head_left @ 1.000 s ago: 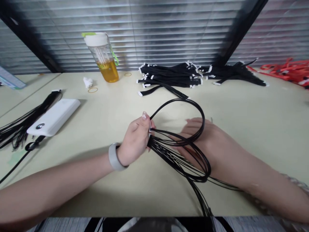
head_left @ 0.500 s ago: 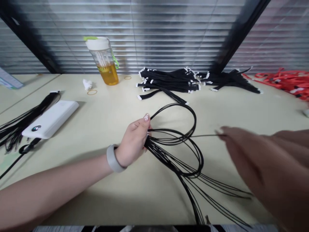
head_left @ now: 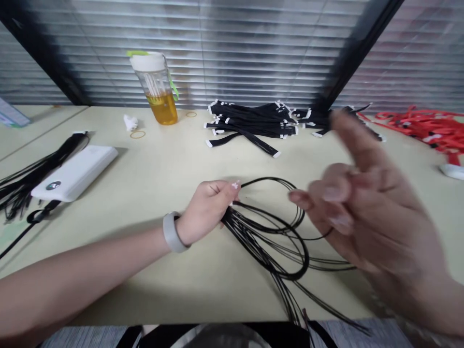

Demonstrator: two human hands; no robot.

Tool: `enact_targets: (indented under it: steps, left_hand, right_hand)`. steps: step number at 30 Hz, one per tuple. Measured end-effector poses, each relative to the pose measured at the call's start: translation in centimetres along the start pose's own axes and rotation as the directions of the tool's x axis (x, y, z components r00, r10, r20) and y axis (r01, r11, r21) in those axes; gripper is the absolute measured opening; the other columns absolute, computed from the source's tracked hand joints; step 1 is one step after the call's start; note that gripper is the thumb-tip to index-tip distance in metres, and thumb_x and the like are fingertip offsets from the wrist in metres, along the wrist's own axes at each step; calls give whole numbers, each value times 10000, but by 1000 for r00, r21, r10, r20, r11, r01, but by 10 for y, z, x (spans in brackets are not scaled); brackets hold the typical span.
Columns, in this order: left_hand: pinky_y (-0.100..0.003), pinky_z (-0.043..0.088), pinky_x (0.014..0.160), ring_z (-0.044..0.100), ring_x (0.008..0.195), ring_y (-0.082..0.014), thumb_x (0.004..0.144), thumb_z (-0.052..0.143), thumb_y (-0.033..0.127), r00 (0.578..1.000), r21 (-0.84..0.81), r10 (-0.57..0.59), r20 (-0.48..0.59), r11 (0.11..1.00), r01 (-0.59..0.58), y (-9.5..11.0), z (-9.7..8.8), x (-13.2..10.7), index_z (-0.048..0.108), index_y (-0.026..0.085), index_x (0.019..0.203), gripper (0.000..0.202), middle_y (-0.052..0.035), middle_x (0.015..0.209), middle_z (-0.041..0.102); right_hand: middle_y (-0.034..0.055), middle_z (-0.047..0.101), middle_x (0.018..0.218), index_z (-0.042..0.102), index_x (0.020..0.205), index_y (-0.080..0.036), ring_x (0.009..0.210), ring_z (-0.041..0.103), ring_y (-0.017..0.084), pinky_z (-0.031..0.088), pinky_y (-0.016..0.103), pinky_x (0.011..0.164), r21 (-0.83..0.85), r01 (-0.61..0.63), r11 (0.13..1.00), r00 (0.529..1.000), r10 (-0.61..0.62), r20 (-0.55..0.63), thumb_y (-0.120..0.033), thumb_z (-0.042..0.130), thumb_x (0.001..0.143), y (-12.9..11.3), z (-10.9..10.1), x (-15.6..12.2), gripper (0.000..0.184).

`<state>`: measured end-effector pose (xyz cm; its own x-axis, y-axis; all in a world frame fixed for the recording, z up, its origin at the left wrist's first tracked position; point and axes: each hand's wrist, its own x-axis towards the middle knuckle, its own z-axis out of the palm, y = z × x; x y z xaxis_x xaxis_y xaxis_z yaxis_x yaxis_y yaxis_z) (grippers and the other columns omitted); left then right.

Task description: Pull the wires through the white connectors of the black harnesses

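Observation:
My left hand [head_left: 206, 210] is closed around a bundle of thin black cables [head_left: 270, 263], with the thumb on top. From the grip the cables spread right in loops, and their loose ends trail toward the table's front edge. A sliver of white shows where they enter the fist, the rest hidden by my fingers. Raised to the right of the loops, my right hand [head_left: 380, 222] is somewhat blurred, palm partly turned up. Its index finger points out and the other fingers are loosely bent, gripping nothing that I can see. One cable passes behind this hand.
Flat black cables with white connectors [head_left: 253, 121] lie in a pile at the back, beside red cables [head_left: 424, 128]. A drink bottle [head_left: 159, 92], crumpled tissue [head_left: 130, 123] and rubber bands [head_left: 137, 135] stand left of them. A white power bank [head_left: 78, 171] lies by more black cables [head_left: 54, 159].
My right hand has let go of a single cable that it held taut, turned over and risen. The cable has gone slack, and the loops have sunk slightly in my left hand.

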<state>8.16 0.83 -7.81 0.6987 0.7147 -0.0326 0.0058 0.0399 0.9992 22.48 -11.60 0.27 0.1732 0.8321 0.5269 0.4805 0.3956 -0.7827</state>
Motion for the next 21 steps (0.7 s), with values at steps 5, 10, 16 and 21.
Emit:
enact_targets:
  steps: [5,10,16,21]
  left_hand:
    - [-185,264,322,336,322,-64,880,389,576,1000,88,-3,29,996,1,4,-1,-6,471,167,577,515,43,392,325]
    - [-190,267,315,332,313,-63,904,358,538,999,83,3,41,997,-6,5,0,-6,469,168,587,500,43,396,325]
    - [-193,260,333,329,338,-55,906,359,539,998,118,21,65,993,-29,5,2,-7,456,157,547,533,30,399,351]
    - [-207,278,342,347,333,-63,923,310,535,992,153,39,116,987,-56,9,2,-8,447,161,546,549,30,379,362]
  right_hand:
    - [-29,577,609,640,867,-207,563,595,93,529,238,574,288,-348,892,934,357,23,-329,609,827,39,5,-3,132]
    - [-8,655,673,644,720,-191,576,571,86,435,209,512,-223,-107,969,993,117,30,-232,652,784,35,12,-7,77]
    - [-9,650,697,610,772,-191,616,580,89,432,229,556,-406,149,902,988,-119,99,-165,608,817,36,16,-13,52]
    - [2,651,701,601,792,-195,624,583,104,435,242,545,-440,188,878,981,-151,118,-176,582,841,41,16,-13,55]
